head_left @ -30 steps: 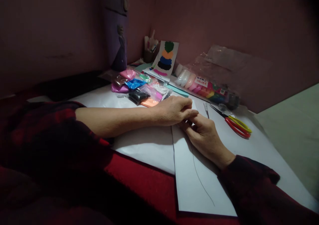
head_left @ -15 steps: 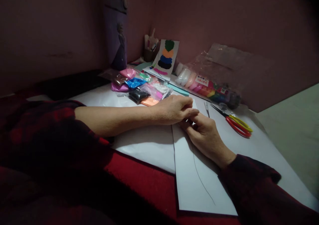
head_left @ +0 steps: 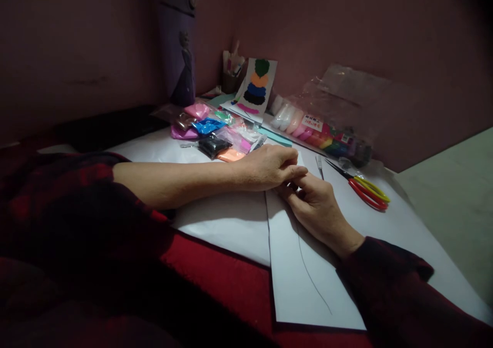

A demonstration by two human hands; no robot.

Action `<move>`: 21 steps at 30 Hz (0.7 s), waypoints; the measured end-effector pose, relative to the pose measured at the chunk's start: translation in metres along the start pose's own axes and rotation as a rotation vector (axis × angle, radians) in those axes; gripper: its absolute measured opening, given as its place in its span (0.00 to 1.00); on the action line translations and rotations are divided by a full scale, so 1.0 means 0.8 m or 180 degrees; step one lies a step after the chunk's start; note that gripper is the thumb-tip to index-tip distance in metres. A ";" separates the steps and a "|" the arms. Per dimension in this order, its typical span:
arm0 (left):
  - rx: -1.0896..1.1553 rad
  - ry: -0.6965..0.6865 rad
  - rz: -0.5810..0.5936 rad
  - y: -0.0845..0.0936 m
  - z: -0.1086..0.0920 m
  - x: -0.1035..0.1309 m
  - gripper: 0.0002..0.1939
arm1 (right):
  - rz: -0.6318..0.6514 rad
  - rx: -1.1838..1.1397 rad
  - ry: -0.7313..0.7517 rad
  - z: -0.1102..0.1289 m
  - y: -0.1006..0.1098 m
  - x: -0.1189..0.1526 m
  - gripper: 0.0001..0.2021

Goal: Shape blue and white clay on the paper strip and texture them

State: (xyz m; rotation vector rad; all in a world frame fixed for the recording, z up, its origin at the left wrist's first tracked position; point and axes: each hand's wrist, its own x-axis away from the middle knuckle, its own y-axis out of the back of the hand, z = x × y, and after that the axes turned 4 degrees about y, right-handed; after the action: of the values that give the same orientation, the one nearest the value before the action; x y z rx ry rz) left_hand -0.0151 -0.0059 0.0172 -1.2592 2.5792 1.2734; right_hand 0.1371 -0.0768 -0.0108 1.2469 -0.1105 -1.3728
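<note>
Between the right hand (head_left: 320, 212) and the scissors (head_left: 352, 181), the white paper (head_left: 356, 215) leaves free room; coloured packets (head_left: 208, 127) obstruct beyond the left forearm (head_left: 185, 181).

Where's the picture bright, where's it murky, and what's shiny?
Head view: light falls on the white paper, with shadows by the left hand and right hand; also in the head view, the purple bottle and left sleeve look murky, while the plastic packets glint.

White label (head_left: 312, 123) on colourful pack (head_left: 324, 140): red "24", blurred Chinese characters.
</note>
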 end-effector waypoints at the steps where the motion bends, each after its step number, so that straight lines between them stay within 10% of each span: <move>1: 0.0001 0.0008 0.0002 0.000 0.000 0.000 0.12 | 0.0005 0.0002 -0.0010 0.000 0.000 0.000 0.03; 21: -0.0064 -0.0019 -0.0038 0.000 0.000 -0.001 0.12 | 0.0023 0.0032 -0.0080 0.000 0.000 0.001 0.03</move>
State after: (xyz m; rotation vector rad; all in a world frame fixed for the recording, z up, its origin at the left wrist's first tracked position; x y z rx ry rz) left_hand -0.0143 -0.0059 0.0174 -1.2702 2.5572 1.3023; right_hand 0.1373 -0.0779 -0.0109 1.2366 -0.1395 -1.3834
